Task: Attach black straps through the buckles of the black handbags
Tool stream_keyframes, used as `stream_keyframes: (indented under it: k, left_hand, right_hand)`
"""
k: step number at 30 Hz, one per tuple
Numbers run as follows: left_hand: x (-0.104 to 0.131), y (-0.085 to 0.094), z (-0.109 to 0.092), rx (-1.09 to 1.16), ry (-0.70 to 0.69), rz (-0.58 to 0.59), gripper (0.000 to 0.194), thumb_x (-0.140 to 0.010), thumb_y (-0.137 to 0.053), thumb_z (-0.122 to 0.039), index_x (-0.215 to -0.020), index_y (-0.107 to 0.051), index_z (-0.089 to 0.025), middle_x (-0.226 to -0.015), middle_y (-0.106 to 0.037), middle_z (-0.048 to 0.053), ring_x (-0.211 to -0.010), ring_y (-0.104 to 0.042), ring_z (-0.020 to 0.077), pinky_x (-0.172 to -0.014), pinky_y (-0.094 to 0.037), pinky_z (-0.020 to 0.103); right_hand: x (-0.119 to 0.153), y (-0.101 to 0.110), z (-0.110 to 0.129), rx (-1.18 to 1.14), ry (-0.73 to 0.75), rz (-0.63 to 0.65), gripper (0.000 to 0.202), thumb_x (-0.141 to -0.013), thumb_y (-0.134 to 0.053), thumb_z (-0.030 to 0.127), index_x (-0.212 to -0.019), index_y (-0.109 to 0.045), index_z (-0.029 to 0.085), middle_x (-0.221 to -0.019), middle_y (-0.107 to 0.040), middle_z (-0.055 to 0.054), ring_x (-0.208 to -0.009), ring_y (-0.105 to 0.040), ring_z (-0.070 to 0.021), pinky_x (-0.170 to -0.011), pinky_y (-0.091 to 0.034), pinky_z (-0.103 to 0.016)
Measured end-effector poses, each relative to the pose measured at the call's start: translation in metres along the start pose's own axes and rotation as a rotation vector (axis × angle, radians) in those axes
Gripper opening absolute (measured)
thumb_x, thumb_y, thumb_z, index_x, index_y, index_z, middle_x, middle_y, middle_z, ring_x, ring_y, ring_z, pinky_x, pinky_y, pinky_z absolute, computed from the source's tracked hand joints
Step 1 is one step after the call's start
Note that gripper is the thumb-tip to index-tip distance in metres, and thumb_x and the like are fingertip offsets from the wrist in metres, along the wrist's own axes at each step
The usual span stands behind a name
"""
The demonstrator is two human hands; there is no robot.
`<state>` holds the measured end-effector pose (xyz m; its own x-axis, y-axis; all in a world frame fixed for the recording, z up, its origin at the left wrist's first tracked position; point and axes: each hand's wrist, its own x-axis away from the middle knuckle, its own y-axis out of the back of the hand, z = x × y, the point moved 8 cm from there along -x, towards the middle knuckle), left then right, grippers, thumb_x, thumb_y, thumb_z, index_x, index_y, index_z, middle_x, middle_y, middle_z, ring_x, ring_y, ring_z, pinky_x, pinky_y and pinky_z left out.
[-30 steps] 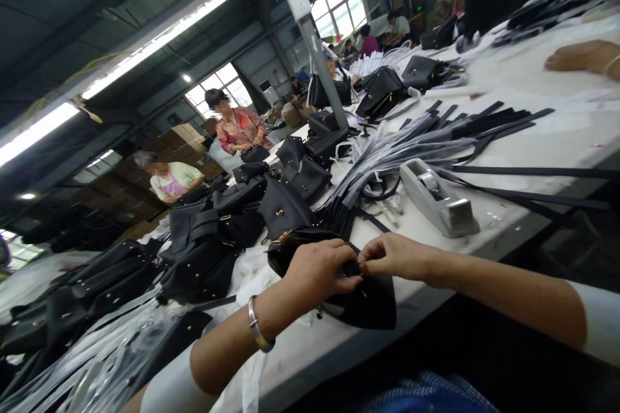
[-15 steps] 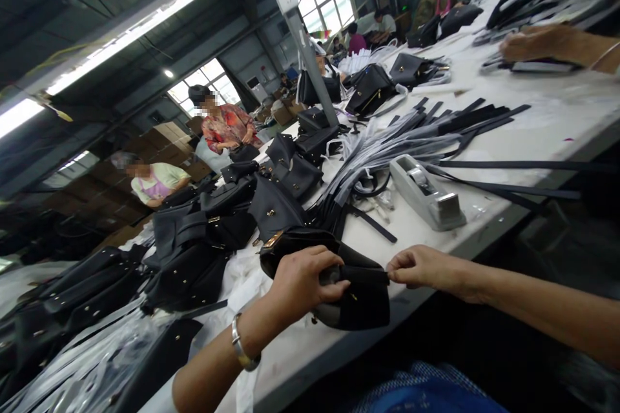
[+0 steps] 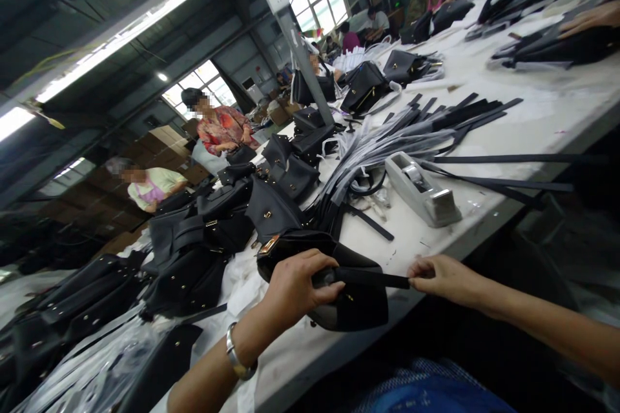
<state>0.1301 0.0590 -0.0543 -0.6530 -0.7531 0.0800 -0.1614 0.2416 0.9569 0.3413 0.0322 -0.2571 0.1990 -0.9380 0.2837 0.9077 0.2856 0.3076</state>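
Observation:
A small black handbag (image 3: 363, 310) with gold-coloured fittings lies at the near edge of the table. Across its top runs a flat black strap (image 3: 394, 281). My left hand (image 3: 301, 285), a silver bracelet on its wrist, is closed round the strap where it crosses the bag, thumb and fingers pinching it. The strap's free end is pinched between the thumb and fingers of my right hand (image 3: 438, 276), out past the bag's right side. Between the hands the strap looks straight. My left hand hides part of the bag.
A grey tape dispenser (image 3: 421, 190) stands beyond my right hand. Behind it lies a bundle of wrapped straps (image 3: 387, 135). Black bags (image 3: 194, 245) are heaped on the left. A metal post (image 3: 310, 77) rises from the table (image 3: 504, 135). A co-worker's hand (image 3: 593, 18) rests on black material.
My right hand has moved right, away from the bag, with the strap's end, and more strap shows. My left hand stays on the bag. The co-worker's hand at far right has shifted right.

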Motion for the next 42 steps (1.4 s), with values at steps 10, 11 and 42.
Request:
stream_keyframes:
  k: [10, 11, 42]
  left_hand:
    - [0.002, 0.005, -0.005, 0.058, 0.019, 0.005, 0.018, -0.086, -0.070, -0.034, -0.100, -0.071, -0.024, -0.095, -0.069, 0.001, -0.085, -0.066, 0.0175, -0.077, -0.047, 0.026]
    - [0.002, 0.005, -0.006, 0.073, 0.022, -0.002, 0.019, -0.085, -0.070, -0.034, -0.100, -0.071, -0.023, -0.096, -0.069, 0.002, -0.087, -0.066, 0.0180, -0.078, -0.048, 0.026]
    - [-0.005, -0.016, 0.006, 0.574, 0.543, 0.109, 0.032, -0.072, -0.074, -0.030, -0.098, -0.069, -0.012, -0.091, -0.073, 0.006, -0.086, -0.068, 0.0211, -0.073, -0.051, 0.027]
  right_hand:
    - [0.033, 0.001, 0.097, 0.151, 0.388, -0.343, 0.030, -0.090, -0.056, 0.038, -0.115, -0.066, 0.025, -0.121, -0.068, -0.008, -0.116, -0.058, -0.0272, -0.103, -0.041, -0.042]
    - [0.034, -0.008, 0.112, 0.113, 0.433, -0.309, 0.029, -0.091, -0.056, 0.040, -0.115, -0.066, 0.026, -0.120, -0.069, -0.008, -0.114, -0.060, -0.0265, -0.102, -0.043, -0.041]
    - [0.018, -0.050, 0.118, -0.588, 0.301, -0.127, 0.015, -0.084, -0.066, 0.033, -0.093, -0.065, 0.021, -0.085, -0.071, 0.000, -0.084, -0.067, -0.0180, -0.075, -0.050, -0.026]
